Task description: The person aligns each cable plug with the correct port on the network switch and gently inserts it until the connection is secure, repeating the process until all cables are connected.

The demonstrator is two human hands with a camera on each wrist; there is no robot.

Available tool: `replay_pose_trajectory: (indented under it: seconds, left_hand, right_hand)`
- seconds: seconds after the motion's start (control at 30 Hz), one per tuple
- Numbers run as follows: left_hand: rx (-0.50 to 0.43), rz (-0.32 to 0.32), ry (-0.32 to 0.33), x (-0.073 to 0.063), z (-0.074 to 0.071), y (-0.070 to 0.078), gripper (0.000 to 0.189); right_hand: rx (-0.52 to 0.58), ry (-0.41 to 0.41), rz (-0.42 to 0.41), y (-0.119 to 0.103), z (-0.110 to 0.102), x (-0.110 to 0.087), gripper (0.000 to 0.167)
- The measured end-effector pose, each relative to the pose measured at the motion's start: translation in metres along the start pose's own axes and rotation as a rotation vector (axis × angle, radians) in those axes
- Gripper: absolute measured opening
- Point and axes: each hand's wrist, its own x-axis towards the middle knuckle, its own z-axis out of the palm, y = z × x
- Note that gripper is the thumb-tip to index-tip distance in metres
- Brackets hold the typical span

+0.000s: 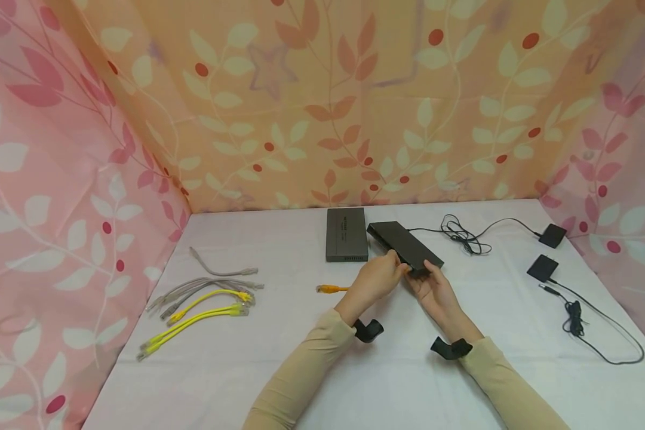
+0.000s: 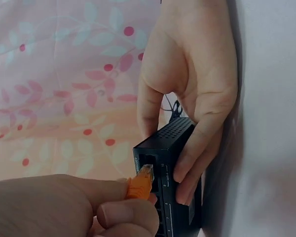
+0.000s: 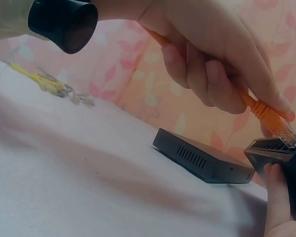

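Note:
My left hand (image 1: 373,280) pinches the orange plug of an Ethernet cable (image 2: 138,186) between thumb and fingers. In the left wrist view the plug's clear tip is right at an end port of a black network switch (image 1: 405,242). My right hand (image 1: 436,297) grips the near end of that switch, thumb on one face and fingers (image 2: 200,143) along the other. The switch is tilted, its row of ports turned towards my left hand in the right wrist view. The cable's other orange plug (image 1: 331,288) sticks out left of my left wrist; the cord between is mostly hidden.
A second network switch (image 1: 346,234) lies flat just left of the held one. Grey cables (image 1: 204,285) and yellow cables (image 1: 193,322) lie at the left. At the right are two black power adapters (image 1: 552,235) with cords; one cord (image 1: 464,234) runs to the held switch.

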Motion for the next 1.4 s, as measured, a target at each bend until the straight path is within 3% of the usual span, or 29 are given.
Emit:
replay_pose_trajectory:
  seconds: [0.17,0.4,0.83,1.03,1.2,1.4]
  left_hand:
    - [0.071,-0.006,0.028,-0.001,-0.001,0.004,0.027]
    - [0.126,0.015,0.002,-0.002,-0.002,0.009,0.027]
    - [0.273,0.001,0.044,-0.001,0.006,0.016,0.029]
    - [0.266,0.027,0.054,0.001,0.008,0.018,0.027]
    - [0.257,0.028,0.070,0.000,0.009,0.022,0.030]
    - [0.207,0.013,0.067,0.003,0.012,0.023,0.030]
  right_hand:
    - [-0.030,0.017,0.002,0.000,0.000,0.001,0.040]
    - [-0.027,0.025,0.004,-0.001,-0.001,0.003,0.036]
    - [-0.051,0.023,0.017,0.001,0.001,0.002,0.037]
    - [-0.073,0.031,0.010,0.001,0.001,0.002,0.030]
    - [-0.113,0.077,0.000,0.002,0.003,0.003,0.016]
    - [-0.094,0.142,-0.007,0.001,0.006,0.004,0.014]
